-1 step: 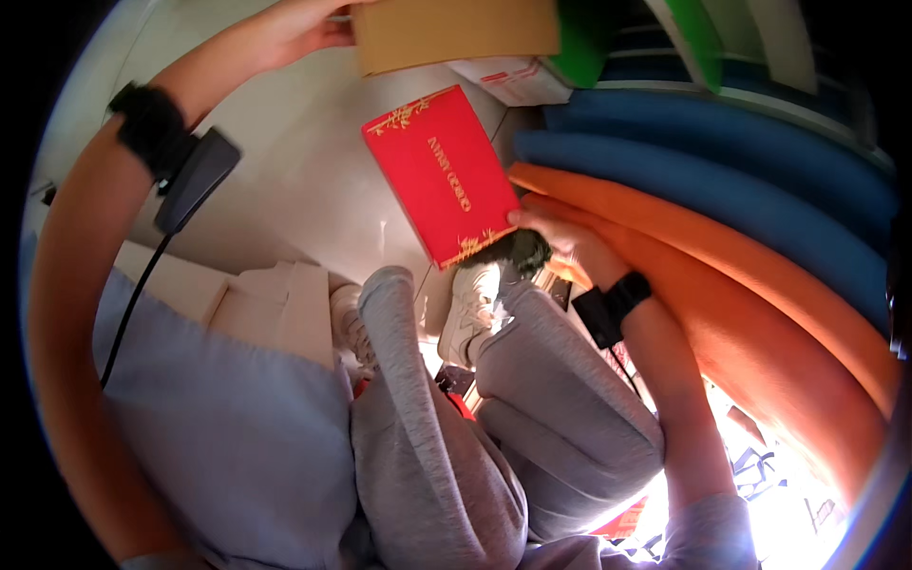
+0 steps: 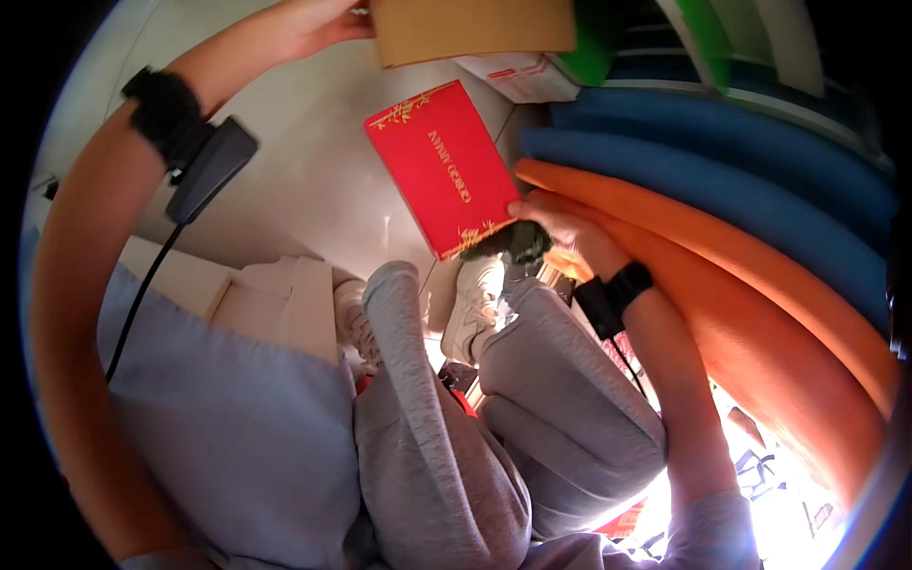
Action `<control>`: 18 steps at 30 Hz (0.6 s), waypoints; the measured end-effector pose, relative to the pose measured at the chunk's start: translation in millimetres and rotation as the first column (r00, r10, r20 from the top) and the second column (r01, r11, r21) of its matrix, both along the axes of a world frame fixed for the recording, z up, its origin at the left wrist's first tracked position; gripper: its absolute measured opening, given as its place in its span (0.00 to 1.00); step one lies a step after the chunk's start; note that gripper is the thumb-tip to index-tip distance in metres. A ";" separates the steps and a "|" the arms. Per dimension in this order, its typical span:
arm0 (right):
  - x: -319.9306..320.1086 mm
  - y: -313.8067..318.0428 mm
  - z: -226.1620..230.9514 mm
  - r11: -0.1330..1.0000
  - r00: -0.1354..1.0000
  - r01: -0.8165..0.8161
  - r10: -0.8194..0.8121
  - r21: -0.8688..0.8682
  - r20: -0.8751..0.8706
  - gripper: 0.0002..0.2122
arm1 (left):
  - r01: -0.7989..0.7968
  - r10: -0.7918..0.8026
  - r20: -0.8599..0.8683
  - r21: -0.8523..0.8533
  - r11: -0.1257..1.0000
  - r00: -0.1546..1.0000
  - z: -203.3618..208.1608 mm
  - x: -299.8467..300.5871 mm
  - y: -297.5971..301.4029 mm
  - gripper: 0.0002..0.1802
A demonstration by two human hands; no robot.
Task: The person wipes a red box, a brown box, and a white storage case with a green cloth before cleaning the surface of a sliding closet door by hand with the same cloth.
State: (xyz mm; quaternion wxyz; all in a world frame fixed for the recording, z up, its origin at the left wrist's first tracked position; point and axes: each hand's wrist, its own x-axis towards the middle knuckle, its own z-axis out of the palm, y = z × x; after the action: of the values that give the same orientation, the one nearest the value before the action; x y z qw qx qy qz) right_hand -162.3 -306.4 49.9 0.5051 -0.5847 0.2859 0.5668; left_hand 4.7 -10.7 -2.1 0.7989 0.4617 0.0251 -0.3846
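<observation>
While the right hand (image 2: 570,233) clasps its corner, the red box (image 2: 442,171) is held left of the orange cushion (image 2: 760,275). Beyond that cushion's far end, the left hand (image 2: 332,21) grips the cardboard box (image 2: 475,28).

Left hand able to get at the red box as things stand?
Probably not: the left hand holds the brown box. If freed, nothing visible stands between that hand and the red box.
</observation>
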 end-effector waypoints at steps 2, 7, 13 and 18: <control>-10.3 9.1 -7.9 0.998 0.992 0.039 -0.033 0.045 -0.121 0.25 | -0.075 0.077 -0.047 0.034 0.997 0.996 -7.2 -16.2 -16.7 0.27; 5.7 -34.1 -47.6 0.979 0.989 -0.104 0.121 0.175 -0.087 0.26 | -0.250 0.251 0.084 -0.014 0.968 0.964 22.6 -17.3 -82.5 0.22; 10.1 -24.3 -62.6 0.985 0.992 -0.045 0.064 0.168 -0.107 0.24 | -0.344 0.276 0.229 0.352 0.871 0.934 55.2 -15.3 -92.2 0.21; 1.9 -23.7 -67.3 0.991 0.994 0.113 -0.113 0.072 -0.009 0.17 | -0.478 0.390 0.298 0.330 0.814 0.871 -6.2 -11.1 -74.3 0.16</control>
State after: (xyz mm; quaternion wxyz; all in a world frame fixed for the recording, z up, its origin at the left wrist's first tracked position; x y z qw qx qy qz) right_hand -160.4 -330.0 -17.4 0.5566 -0.5475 0.2989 0.5487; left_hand -6.4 -85.0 -8.3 0.7540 0.6335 0.1199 -0.1255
